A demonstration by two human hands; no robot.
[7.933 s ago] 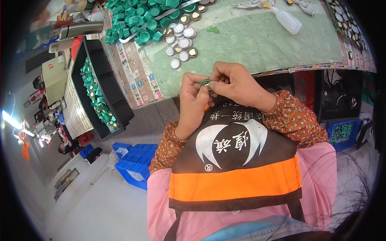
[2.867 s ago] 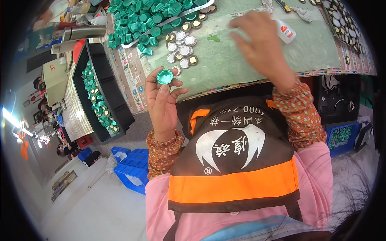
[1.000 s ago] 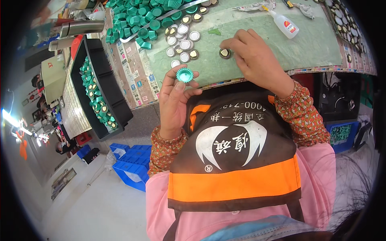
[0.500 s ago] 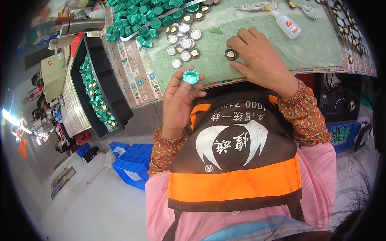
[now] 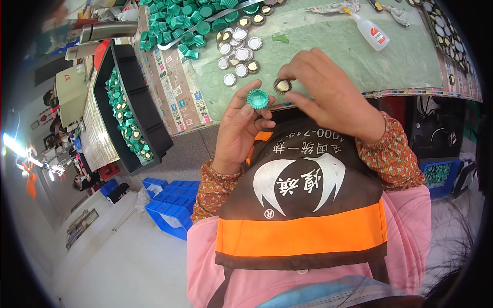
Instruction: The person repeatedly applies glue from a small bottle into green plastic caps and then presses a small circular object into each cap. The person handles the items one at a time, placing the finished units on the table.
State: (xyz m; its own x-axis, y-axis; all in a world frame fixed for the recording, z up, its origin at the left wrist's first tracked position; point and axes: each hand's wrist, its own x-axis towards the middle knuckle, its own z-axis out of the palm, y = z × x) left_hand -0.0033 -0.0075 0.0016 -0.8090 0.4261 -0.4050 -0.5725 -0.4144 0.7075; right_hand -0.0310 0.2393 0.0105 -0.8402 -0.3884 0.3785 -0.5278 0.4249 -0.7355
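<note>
At the far left a long black bin (image 5: 145, 97) holds a jumble of green cups and caps; right of it, lower down, sit blue crates (image 5: 174, 203); a heap of fluted green cups (image 5: 177, 23) covers the far left part of the table (image 5: 328, 41), with white-faced and gold-centred caps (image 5: 242, 55) loose beside it; near the table's front edge the left hand (image 5: 233, 128) keeps a green cup (image 5: 258, 98) in its grip, pinched between thumb and fingers, mouth open upward; just beside that, the right hand (image 5: 334, 97) pinches a dark cap (image 5: 282, 86) with a pale centre, its grip pressed at the fingertips; beyond it lies a white squeeze bottle (image 5: 372, 33); at the far right more caps (image 5: 452, 36) crowd together.
</note>
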